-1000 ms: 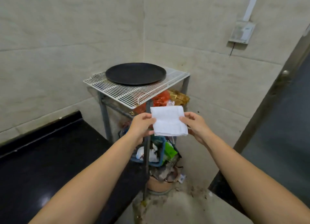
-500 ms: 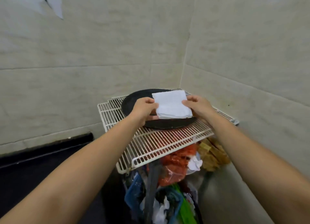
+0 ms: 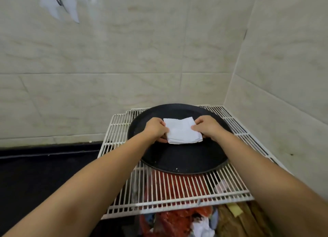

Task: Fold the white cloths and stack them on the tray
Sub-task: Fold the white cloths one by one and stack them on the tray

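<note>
A folded white cloth (image 3: 181,131) is down low over the middle of a round black tray (image 3: 179,162); I cannot tell whether it rests on the tray. My left hand (image 3: 156,129) pinches the cloth's left edge. My right hand (image 3: 206,127) pinches its right edge. Both arms reach forward over the tray's near rim. The tray sits on a white wire rack (image 3: 177,192) in the corner of the room.
Tiled walls (image 3: 124,59) close in behind and to the right of the rack. A black counter (image 3: 44,174) runs along the left. Under the rack lie red and brown bags and other clutter (image 3: 186,222).
I have moved closer to the rack. Both hands have carried the cloth forward and lowered it from above the tray's near side to the tray's middle.
</note>
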Motion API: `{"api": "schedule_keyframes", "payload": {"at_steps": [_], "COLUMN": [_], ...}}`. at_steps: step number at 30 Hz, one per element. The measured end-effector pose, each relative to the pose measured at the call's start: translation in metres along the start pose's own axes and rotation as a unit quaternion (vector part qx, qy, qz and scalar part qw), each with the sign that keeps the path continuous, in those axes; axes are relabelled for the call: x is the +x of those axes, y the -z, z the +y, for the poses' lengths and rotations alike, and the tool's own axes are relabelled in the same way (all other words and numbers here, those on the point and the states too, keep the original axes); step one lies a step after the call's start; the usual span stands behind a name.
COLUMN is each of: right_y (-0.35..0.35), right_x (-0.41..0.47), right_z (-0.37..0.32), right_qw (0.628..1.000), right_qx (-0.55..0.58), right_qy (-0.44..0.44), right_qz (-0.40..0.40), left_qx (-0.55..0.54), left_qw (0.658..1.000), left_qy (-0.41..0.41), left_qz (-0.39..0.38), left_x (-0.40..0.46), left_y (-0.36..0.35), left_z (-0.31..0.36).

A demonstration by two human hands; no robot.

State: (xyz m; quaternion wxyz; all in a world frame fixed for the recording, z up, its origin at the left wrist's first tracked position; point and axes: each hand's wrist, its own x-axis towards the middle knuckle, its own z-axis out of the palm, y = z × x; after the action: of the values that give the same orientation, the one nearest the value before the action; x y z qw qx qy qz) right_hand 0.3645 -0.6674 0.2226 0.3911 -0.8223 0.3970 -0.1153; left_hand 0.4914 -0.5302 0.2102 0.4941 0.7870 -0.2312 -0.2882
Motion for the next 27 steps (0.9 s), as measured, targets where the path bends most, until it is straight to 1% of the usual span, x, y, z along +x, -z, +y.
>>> {"api": "schedule_keyframes", "payload": {"at_steps": [3,5,7,9,11,13,15,17,19,21,23,27], "right_y": [-0.002,-0.003,-0.003,-0.001,0.004,0.008,0.007,-0.001,-0.021,-0.054,-0.102,-0.227], "right_x": [0.001,0.0,-0.001,-0.004,-0.008,-0.015,-0.023,-0.034,-0.048,-0.067,-0.093,-0.167], "right_z": [0.001,0.001,0.003,0.004,0.006,0.004,-0.009,-0.031,-0.062,-0.1,-0.141,-0.218], "right_qw": [0.995,0.991,0.99,0.992,0.995,0.996,0.994,0.992,0.986,0.972,0.953,0.915], "right_qx": [-0.096,-0.132,-0.137,-0.12,-0.092,-0.073,-0.068,-0.072,-0.08,-0.092,-0.096,-0.101], "right_qy": [0.016,0.027,0.026,0.025,0.024,0.034,0.056,0.089,0.141,0.215,0.287,0.383], "right_qz": [-0.006,-0.009,-0.012,-0.01,0.003,0.037,0.06,0.059,0.048,0.027,-0.008,-0.083], "left_qx": [0.088,0.154,0.205,0.233,0.232,0.211,0.183,0.154,0.134,0.138,0.162,0.222], "left_qw": [0.995,0.986,0.976,0.97,0.97,0.974,0.977,0.977,0.972,0.965,0.959,0.93], "left_qy": [-0.016,-0.032,-0.039,-0.041,-0.045,-0.056,-0.072,-0.095,-0.131,-0.15,-0.129,-0.061], "left_qz": [0.042,0.052,0.057,0.066,0.066,0.067,0.087,0.114,0.143,0.167,0.194,0.287], "left_x": [0.0,-0.002,-0.003,-0.004,-0.007,-0.015,-0.024,-0.037,-0.056,-0.086,-0.124,-0.22], "left_y": [-0.006,-0.009,-0.009,-0.007,-0.004,0.004,0.017,0.039,0.071,0.113,0.166,0.276], "left_z": [-0.001,0.0,-0.001,-0.002,-0.003,-0.005,-0.007,-0.012,-0.019,-0.034,-0.064,-0.151]}}
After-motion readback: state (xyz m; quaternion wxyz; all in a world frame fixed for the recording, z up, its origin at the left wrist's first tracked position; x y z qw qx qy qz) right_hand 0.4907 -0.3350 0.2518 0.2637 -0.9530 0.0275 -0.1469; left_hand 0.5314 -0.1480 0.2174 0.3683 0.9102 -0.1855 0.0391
